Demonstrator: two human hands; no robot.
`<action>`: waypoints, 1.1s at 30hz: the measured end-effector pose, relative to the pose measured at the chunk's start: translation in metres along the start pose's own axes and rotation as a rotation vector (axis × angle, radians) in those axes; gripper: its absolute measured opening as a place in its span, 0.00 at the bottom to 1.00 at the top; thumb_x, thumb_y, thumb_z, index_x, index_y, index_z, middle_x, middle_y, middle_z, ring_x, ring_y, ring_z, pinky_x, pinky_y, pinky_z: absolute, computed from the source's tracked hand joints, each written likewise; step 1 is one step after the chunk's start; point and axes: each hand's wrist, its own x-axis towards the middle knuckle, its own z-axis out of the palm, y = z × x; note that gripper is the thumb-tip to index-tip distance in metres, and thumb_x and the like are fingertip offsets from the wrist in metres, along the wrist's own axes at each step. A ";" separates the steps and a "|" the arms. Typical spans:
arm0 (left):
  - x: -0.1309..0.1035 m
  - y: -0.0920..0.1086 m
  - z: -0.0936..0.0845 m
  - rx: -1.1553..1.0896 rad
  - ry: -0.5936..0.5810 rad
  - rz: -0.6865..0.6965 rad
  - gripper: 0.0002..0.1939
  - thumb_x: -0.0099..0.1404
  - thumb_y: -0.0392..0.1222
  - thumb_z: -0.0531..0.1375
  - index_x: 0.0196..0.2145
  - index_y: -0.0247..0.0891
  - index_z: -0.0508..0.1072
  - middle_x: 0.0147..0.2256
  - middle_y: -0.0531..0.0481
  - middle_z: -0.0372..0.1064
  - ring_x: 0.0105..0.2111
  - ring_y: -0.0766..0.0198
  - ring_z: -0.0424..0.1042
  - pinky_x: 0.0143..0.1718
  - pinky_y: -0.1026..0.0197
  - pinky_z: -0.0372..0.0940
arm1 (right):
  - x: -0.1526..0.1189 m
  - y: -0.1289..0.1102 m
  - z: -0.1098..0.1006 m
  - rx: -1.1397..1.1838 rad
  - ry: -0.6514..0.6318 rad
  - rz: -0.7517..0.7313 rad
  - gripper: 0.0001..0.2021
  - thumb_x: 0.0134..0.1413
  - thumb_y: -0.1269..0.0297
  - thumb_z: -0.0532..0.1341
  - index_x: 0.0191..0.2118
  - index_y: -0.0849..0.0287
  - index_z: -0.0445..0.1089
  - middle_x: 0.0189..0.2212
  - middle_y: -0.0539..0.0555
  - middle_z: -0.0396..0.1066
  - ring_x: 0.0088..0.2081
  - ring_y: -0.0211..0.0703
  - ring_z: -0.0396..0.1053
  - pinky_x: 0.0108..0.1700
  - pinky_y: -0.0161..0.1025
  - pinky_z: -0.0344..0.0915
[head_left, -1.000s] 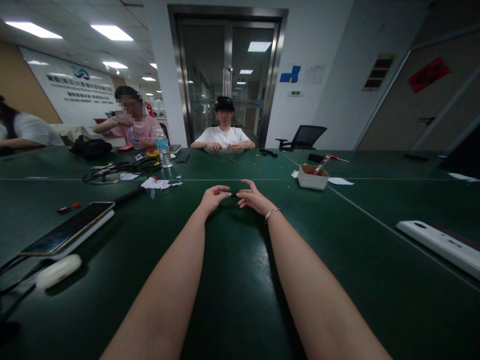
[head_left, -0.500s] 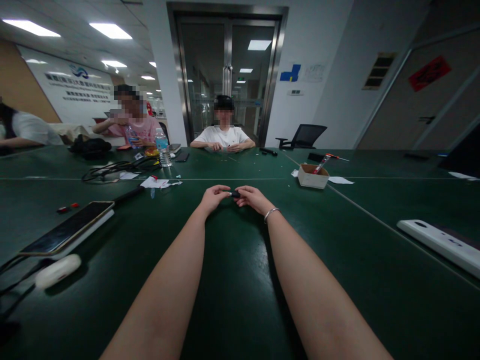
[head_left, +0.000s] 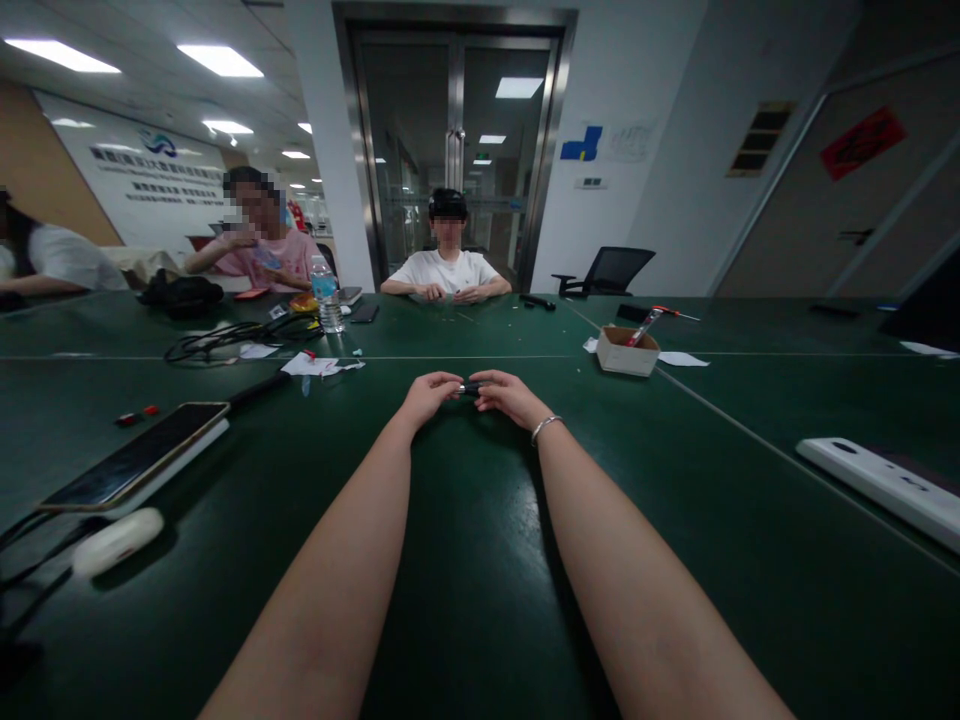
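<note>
right hand (head_left: 514,398) less splayed, box (head_left: 627,359) well apart

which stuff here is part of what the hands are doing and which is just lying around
In use:
small black-and-silver object, too small to identify, held between left hand and right hand

Apparently just lying about:
smartphone
white oval object
open-topped box
plastic water bottle
white paper scrap

Dim room under bright white rectangular ceiling panels (head_left: 221,61)
Soft glare pales the dark green, smooth table (head_left: 480,590) toward its near edge; wide-angle distortion stretches the view's sides.
</note>
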 end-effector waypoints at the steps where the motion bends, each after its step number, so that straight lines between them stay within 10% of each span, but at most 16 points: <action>1: 0.001 0.000 0.000 0.012 -0.002 -0.004 0.14 0.52 0.45 0.64 0.35 0.34 0.78 0.26 0.48 0.73 0.27 0.65 0.69 0.33 0.61 0.63 | -0.001 0.000 0.000 0.007 -0.003 -0.005 0.13 0.52 0.83 0.58 0.42 0.63 0.70 0.23 0.50 0.73 0.24 0.33 0.73 0.29 0.28 0.73; 12: 0.002 -0.006 0.004 0.062 -0.009 -0.044 0.21 0.61 0.55 0.56 0.37 0.34 0.76 0.26 0.47 0.72 0.26 0.65 0.68 0.28 0.63 0.60 | -0.001 0.002 0.000 0.050 0.055 -0.037 0.06 0.55 0.78 0.62 0.37 0.62 0.71 0.28 0.52 0.74 0.26 0.34 0.74 0.31 0.30 0.75; 33: 0.002 -0.007 0.004 0.095 0.011 0.035 0.17 0.51 0.41 0.64 0.40 0.37 0.76 0.31 0.49 0.71 0.27 0.67 0.67 0.29 0.64 0.60 | 0.002 0.003 -0.001 0.028 0.062 -0.021 0.06 0.55 0.78 0.62 0.36 0.62 0.71 0.27 0.52 0.74 0.25 0.33 0.74 0.29 0.30 0.74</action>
